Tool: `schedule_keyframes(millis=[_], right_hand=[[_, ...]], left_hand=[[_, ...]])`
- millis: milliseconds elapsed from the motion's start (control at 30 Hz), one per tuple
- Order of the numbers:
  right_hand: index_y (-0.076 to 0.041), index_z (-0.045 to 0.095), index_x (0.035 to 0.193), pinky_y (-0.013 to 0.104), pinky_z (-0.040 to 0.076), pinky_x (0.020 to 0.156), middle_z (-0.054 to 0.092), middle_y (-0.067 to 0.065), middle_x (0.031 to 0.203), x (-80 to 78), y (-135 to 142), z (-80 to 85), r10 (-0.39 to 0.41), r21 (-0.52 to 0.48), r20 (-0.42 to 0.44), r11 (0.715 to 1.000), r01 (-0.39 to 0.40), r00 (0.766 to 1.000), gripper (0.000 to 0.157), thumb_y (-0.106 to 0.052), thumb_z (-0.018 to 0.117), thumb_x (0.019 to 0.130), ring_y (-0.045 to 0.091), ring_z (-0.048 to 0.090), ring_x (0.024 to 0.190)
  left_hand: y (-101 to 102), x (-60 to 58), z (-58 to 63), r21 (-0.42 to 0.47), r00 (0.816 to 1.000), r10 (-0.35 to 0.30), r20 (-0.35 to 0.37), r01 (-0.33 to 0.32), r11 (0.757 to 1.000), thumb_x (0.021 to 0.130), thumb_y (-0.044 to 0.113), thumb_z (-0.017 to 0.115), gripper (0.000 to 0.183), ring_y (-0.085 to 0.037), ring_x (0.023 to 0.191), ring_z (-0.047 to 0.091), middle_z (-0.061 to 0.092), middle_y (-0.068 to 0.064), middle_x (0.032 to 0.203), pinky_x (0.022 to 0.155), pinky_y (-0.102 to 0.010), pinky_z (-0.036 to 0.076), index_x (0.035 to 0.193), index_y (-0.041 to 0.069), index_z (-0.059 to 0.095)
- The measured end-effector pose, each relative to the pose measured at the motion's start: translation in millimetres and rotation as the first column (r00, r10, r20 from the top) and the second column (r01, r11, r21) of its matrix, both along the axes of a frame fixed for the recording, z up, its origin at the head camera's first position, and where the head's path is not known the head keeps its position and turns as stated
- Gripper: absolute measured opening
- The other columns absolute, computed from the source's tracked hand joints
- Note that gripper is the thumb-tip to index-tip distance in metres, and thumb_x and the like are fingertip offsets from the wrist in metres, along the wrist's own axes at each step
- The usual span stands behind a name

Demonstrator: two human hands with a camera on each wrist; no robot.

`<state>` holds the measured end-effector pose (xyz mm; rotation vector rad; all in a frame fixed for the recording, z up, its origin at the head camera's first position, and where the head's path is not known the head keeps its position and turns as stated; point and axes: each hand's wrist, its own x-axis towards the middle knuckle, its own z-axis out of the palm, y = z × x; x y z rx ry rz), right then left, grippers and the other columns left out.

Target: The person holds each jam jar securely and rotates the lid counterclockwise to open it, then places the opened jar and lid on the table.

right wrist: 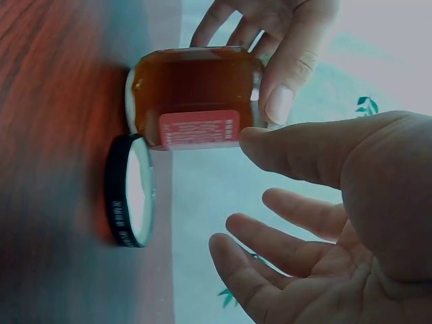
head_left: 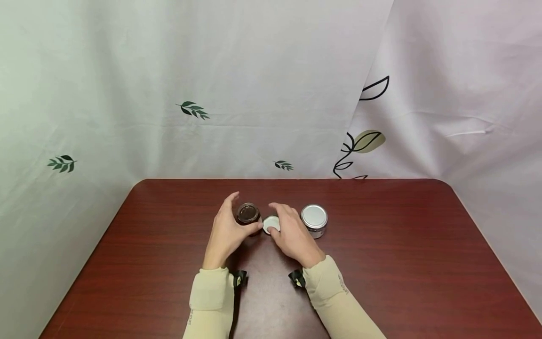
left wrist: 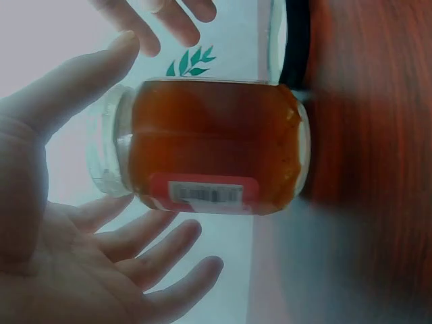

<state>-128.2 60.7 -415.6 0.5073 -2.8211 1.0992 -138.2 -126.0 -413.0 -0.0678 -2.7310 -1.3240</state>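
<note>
Item: one glass jar [head_left: 248, 214], mine to work with, upright on the reddish-brown table [head_left: 381, 273]; mouth uncovered, contents dark amber, red label [left wrist: 212, 196] with a barcode near the base of its print. Bearings below run from this jar, 12 o'clock pointing straight away from me.

Item: one lid [head_left: 269, 224], at 4 o'clock, just beside the jar; flat on the table, pale inside facing up, rim black with light lettering.

Item: one round container [head_left: 314, 216] with a silver top, at 3 o'clock, beyond the lid and upright.

Item: my left hand [head_left: 228, 230], at 8 o'clock; relaxed, fingers and thumb spread either side of the jar, grasping nothing. Whether a fingertip touches the glass I cannot tell.

Item: my right hand [head_left: 292, 235], at 4 o'clock; fingers loosely parted, likewise released, thumb over the near edge of the lid. Contact with the lid is unclear to me.

Item: pale yellow sleeves [head_left: 211, 294], a black wrist device [head_left: 239, 278] at each cuff.

Item: white curtain [head_left: 254, 56], leaf-printed, behind the table toward 12 o'clock.
</note>
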Motion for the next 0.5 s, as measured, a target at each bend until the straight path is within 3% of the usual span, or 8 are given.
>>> schedule_keyframes(millis=[300, 500], right_hand=[[-0.001, 0.052, 0.140, 0.045, 0.041, 0.105, 0.056, 0.016, 0.138, 4.1, 2.6, 11.0, 0.019, -0.011, -0.040, 1.000, -0.019, 0.999, 0.054, -0.009, 0.073, 0.091, 0.035, 0.052, 0.128], [-0.004, 0.051, 0.142, 0.045, 0.041, 0.106, 0.055, 0.015, 0.140, 7.3, 3.8, 16.8, 0.009, -0.006, -0.021, 1.000, -0.009, 1.000, 0.054, -0.009, 0.072, 0.092, 0.033, 0.051, 0.129]], left_hand=[[0.2, 0.6, 5.7, 0.019, 1.000, 0.021, -0.007, -0.021, 1.000, 0.070, 0.030, 0.091, 0.104, -0.036, 0.137, 0.044, 0.042, -0.012, 0.153, 0.108, -0.053, 0.037, 0.154, 0.009, 0.033], [-0.1, 3.4, 10.1, 0.032, 0.999, 0.049, -0.007, -0.049, 0.998, 0.070, 0.032, 0.092, 0.104, -0.035, 0.136, 0.045, 0.041, -0.009, 0.153, 0.107, -0.053, 0.038, 0.155, 0.015, 0.034]])
